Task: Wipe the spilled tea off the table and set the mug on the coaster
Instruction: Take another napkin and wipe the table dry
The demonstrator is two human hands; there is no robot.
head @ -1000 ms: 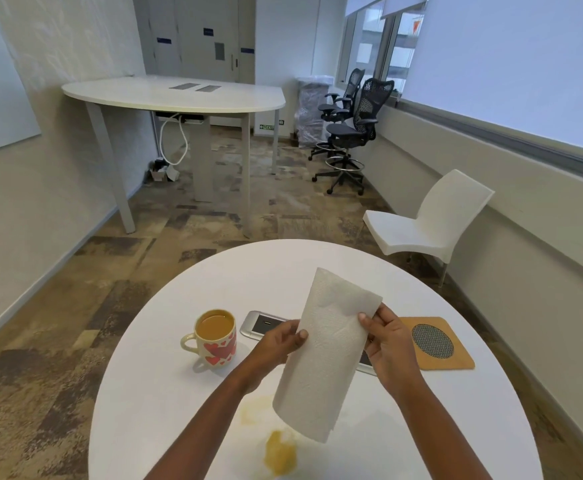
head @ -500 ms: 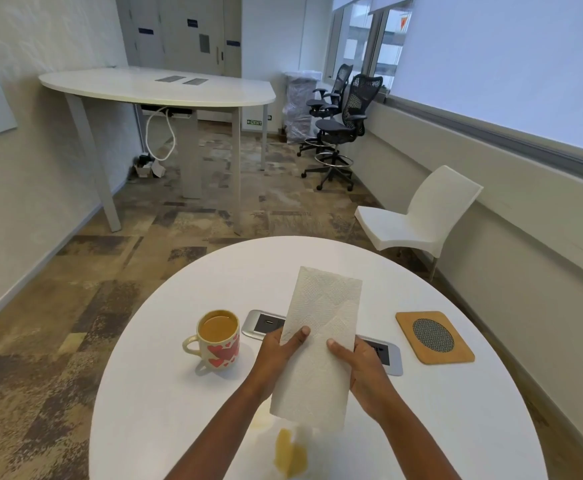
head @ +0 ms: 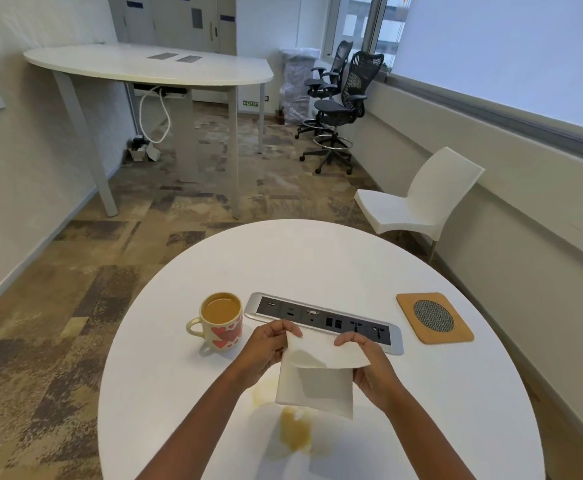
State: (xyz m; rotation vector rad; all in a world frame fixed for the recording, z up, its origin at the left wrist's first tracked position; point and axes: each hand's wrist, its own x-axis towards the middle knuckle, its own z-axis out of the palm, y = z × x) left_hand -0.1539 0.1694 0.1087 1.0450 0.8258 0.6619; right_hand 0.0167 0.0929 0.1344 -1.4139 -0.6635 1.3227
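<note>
A cream mug with red hearts, full of milky tea, stands on the round white table, left of centre. A square wooden coaster with a mesh disc lies to the right, apart from the mug. A yellow tea spill spreads on the table near me. Just above the spill I hold a white paper towel, its top folded over toward me. My left hand pinches its upper left corner and my right hand grips its right edge.
A silver socket panel is set into the table between mug and coaster. A white plastic chair stands beyond the table on the right. Further back are a tall white table and two black office chairs.
The paper towel was held up full length; now its top half is folded down and both hands have come lower, closer to the spill. Mug and coaster have not moved.
</note>
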